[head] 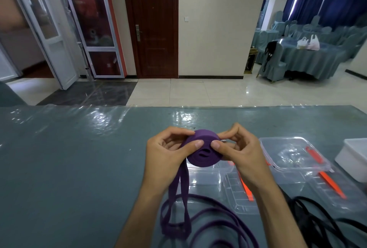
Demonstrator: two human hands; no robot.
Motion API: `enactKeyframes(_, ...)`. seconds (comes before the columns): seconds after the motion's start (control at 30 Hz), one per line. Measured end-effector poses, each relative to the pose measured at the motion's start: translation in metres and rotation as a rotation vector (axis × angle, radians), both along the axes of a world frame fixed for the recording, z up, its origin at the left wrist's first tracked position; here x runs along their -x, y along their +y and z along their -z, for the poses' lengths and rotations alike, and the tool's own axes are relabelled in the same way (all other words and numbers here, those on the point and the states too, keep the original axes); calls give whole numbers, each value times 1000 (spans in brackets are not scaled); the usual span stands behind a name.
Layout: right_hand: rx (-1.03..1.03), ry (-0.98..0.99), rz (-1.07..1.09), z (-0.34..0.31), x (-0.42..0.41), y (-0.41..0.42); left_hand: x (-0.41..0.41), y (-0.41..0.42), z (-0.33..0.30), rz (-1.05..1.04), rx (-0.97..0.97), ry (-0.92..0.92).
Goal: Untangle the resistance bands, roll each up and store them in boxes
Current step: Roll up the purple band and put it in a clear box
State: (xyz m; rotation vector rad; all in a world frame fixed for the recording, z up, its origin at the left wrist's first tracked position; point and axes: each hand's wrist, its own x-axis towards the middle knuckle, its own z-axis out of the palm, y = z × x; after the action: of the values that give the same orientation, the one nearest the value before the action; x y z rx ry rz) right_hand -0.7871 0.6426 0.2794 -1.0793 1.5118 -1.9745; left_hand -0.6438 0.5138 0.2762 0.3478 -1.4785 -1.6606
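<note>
A purple resistance band (204,153) is partly wound into a tight coil held above the table. My left hand (168,152) pinches the coil's left side, thumb on top. My right hand (236,148) pinches its right side. The band's loose tail (178,208) hangs from the coil to the table near the front edge, beside more loose purple band (218,222). A black resistance band (317,220) lies in a loose heap at the front right. A clear plastic box (234,194) with an orange clip sits under my right wrist.
A second clear box or lid (294,154) with orange clips lies to the right, and a white box (355,158) stands at the far right. The grey-green table (79,158) is covered with shiny film. Beyond its far edge is tiled floor.
</note>
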Motion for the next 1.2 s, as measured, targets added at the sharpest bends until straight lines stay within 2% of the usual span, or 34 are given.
enactKeyframes(0.23,-85,44,-212,-12,11,8,0,3,-3,17,120,-36)
enactKeyframes(0.43,-16,211,-81,-14,8,6,0,0,2,87,107,-47)
enactKeyframes(0.57,19,125,-32,-7,4,4,-7,-9,5,137,54,-35)
enactKeyframes(0.7,-9,19,-19,1,-1,0,-7,-8,7,36,97,-81)
enactKeyframes(0.8,61,-8,64,3,-5,-2,-3,-4,9,-12,85,-59)
enactKeyframes(0.9,130,-5,134,7,-9,-7,-5,-6,7,89,67,-66)
enactKeyframes(0.97,117,20,86,11,-9,-7,-9,-11,6,111,60,-76)
enactKeyframes(1.1,9,3,-13,11,-7,-5,-11,-13,7,45,45,-98)
enactKeyframes(1.2,8,38,42,7,-5,-8,-4,-6,9,-3,26,-64)
